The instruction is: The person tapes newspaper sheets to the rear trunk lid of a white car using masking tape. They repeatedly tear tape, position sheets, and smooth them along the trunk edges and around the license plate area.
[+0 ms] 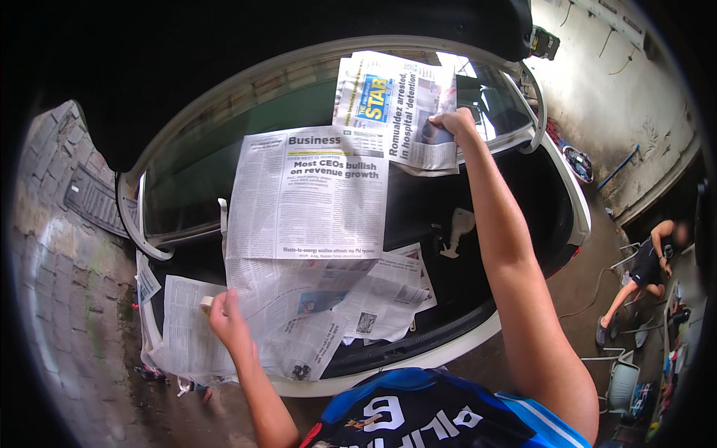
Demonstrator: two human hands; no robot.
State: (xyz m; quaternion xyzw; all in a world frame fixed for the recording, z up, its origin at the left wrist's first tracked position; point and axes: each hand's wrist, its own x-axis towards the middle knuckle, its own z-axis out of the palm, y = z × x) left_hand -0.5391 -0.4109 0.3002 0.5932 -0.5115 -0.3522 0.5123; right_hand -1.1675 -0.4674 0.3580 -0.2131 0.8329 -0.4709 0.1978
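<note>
Newspaper sheets lay across the open back of a white car, and from far away I saw my hands wide apart, the left hand pinching a pale tape roll beside them, the right hand gripping a folded newspaper by the back window.

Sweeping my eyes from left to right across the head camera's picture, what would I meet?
Dark grey ribbed panel, small round cream tape roll, large white-and-grey printed newspaper page, bare right hand, boxy black-and-yellow object, thin blue rod.
</note>
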